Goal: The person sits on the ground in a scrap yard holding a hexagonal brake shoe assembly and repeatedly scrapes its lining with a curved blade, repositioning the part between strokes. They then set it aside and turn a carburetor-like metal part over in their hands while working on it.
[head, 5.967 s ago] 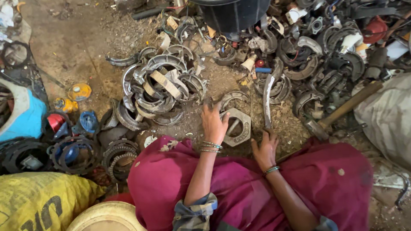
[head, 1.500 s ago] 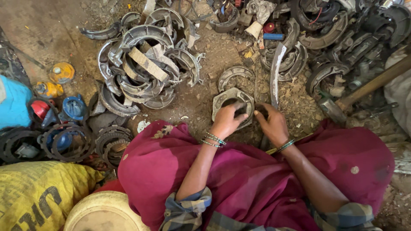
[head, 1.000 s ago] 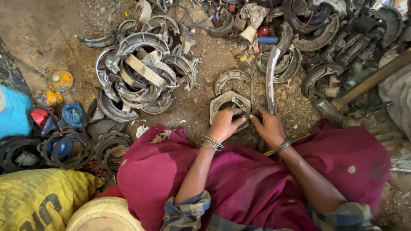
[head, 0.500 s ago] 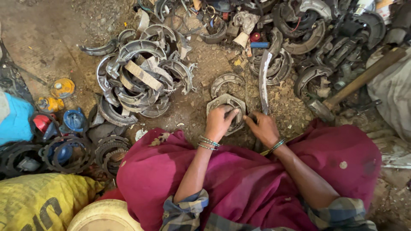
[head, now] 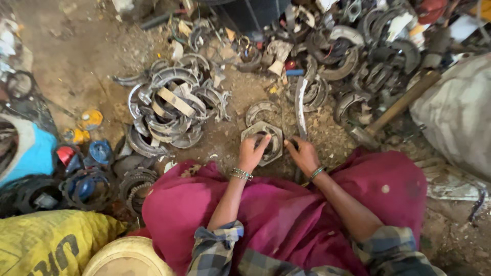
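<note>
Your left hand (head: 251, 152) rests on the near-left edge of the hexagonal metal ring (head: 263, 141), fingers curled over its rim and reaching toward the hole in the middle, so it is gripping or at least pressing that piece; the ring lies flat on the dirt directly ahead of your knees, just beyond the hem of the magenta cloth (head: 286, 214) over your lap. Your right hand (head: 304, 155) sits just to the ring's right, fingertips bent down at the foot of the long curved metal strip (head: 300, 105) (whether it pinches that strip or something smaller beneath it, you cannot tell from here). The strip's long axis runs away from you, nearly straight up the view, beside the ring. A brake shoe (head: 262, 109) lies touching the ring's far edge, and the heap of brake shoes (head: 171, 110) sits well off to your left. Of the two hands the left is the one on the ring, the right just beside it
</note>
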`<state>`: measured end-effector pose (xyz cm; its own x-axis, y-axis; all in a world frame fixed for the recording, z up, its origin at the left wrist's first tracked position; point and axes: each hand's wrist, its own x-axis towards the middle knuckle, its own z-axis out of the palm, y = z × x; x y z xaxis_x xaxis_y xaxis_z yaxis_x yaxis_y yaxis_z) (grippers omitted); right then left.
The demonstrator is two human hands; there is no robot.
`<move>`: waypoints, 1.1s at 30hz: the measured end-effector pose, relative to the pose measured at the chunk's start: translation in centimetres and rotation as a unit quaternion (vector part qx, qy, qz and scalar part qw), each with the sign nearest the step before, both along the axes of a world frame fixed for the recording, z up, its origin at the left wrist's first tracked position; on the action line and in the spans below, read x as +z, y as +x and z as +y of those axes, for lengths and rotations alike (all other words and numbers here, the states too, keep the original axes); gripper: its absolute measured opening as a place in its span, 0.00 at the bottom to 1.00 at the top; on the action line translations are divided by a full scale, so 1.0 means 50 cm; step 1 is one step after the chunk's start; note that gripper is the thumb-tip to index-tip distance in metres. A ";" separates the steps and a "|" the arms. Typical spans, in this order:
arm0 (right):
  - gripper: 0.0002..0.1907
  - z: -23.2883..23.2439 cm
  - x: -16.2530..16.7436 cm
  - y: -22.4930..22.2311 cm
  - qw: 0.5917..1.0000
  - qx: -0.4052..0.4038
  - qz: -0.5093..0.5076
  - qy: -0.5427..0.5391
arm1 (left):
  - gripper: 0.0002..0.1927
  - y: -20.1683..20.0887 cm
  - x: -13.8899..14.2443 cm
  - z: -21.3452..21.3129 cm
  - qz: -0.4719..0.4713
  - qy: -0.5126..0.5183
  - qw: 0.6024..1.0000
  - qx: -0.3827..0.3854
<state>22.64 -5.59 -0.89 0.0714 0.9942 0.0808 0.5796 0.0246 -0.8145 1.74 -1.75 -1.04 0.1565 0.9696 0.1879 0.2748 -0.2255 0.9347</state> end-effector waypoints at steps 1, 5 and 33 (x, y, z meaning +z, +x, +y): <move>0.17 0.000 0.002 0.002 1.000 0.007 0.014 -0.002 | 0.25 -0.004 -0.016 -0.004 -0.038 -0.021 0.999 -0.006; 0.19 -0.019 0.015 0.006 0.963 0.087 0.245 -0.070 | 0.32 -0.026 -0.089 -0.050 -0.110 -0.194 0.974 -0.047; 0.24 -0.074 0.103 -0.017 0.746 0.111 0.542 -0.371 | 0.42 -0.054 0.048 -0.118 -0.388 -0.326 0.743 -0.438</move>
<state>21.78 -9.27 4.28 -0.4780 0.7335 -0.4831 -0.3798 -0.6686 -0.6393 -0.95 -7.64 1.37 0.8705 0.4847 0.0856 -0.3883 0.5693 0.7246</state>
